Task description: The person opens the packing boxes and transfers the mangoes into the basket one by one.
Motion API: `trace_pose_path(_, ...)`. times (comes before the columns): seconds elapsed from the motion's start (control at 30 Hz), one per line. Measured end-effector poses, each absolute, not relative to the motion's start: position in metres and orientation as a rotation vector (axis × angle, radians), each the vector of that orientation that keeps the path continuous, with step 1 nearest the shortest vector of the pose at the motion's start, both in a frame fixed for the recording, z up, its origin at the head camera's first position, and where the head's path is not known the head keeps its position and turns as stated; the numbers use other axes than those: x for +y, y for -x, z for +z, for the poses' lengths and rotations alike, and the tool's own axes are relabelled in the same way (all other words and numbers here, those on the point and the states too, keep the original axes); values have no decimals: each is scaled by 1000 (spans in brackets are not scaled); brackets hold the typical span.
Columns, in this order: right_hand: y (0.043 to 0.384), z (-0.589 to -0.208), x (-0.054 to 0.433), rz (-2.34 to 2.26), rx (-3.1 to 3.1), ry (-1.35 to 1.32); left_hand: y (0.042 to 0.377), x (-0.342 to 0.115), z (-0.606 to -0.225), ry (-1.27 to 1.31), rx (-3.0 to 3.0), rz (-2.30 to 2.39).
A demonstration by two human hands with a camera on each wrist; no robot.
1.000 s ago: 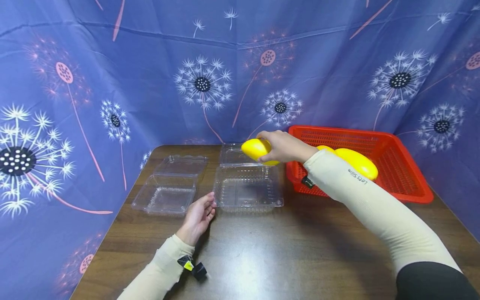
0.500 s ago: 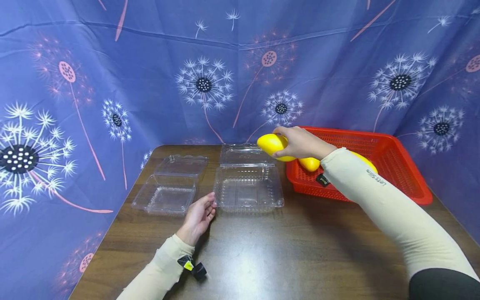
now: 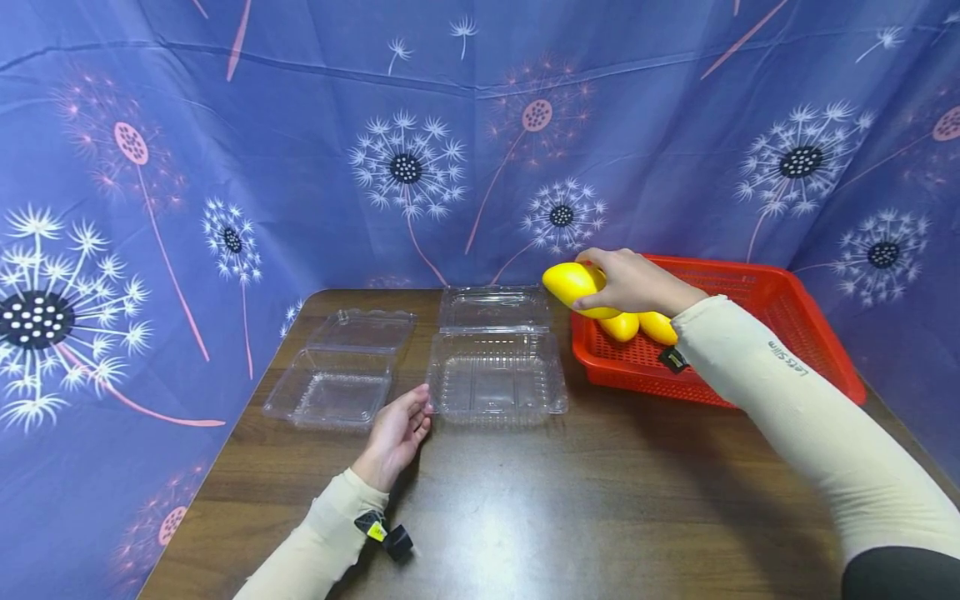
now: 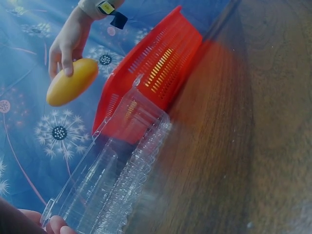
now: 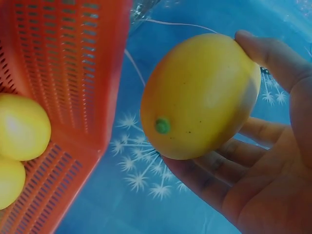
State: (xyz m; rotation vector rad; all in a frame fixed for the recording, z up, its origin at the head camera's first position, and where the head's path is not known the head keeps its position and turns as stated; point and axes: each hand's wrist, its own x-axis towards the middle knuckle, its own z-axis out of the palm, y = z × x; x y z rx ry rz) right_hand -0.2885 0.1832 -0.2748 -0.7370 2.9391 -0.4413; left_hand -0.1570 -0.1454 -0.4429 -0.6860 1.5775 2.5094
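My right hand (image 3: pixel 630 283) grips a yellow mango (image 3: pixel 572 285) above the left rim of the red basket (image 3: pixel 795 333). In the right wrist view, the mango (image 5: pixel 200 97) shows a green stem spot and lies between the thumb and the fingers. Lower down, two more mangoes (image 3: pixel 619 327) are visible inside the basket, partly hidden by the right arm. My left hand (image 3: pixel 397 433) pinches the front left corner of a clear plastic clamshell box (image 3: pixel 495 375), whose lid lies back. Only fingertips (image 4: pixel 56 224) of that hand show at the box's rim in the left wrist view.
A second, smaller clear clamshell box (image 3: pixel 341 387) stands with its lid back, left of the first. Both boxes and the basket rest on a brown wooden table (image 3: pixel 570 517). A blue dandelion-print cloth (image 3: pixel 300 150) hangs behind and at the sides.
My right hand has carried the mango rightward, from above the larger box's lid to above the basket's left rim. My left hand has stayed at the box corner.
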Motion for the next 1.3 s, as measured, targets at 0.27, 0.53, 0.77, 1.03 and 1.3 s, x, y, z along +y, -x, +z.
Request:
trace_pose_path(0.27, 285, -278, 198, -438, 2949, 694, 157, -145, -443, 689, 1578, 2506)
trace_pose_path(0.53, 286, -285, 213, -451, 2928, 658, 157, -145, -440, 685, 1573, 2510)
trace_pose_path(0.77, 289, -297, 224, -435, 2923, 631, 156, -144, -442, 691, 1571, 2512)
trace_pose_path(1.03, 289, -304, 230, -431, 2926, 605, 157, -144, -441, 682, 1569, 2515)
trace_pose_path(1.3, 290, -316, 232, -369, 2904, 603, 157, -144, -443, 688, 1574, 2505)
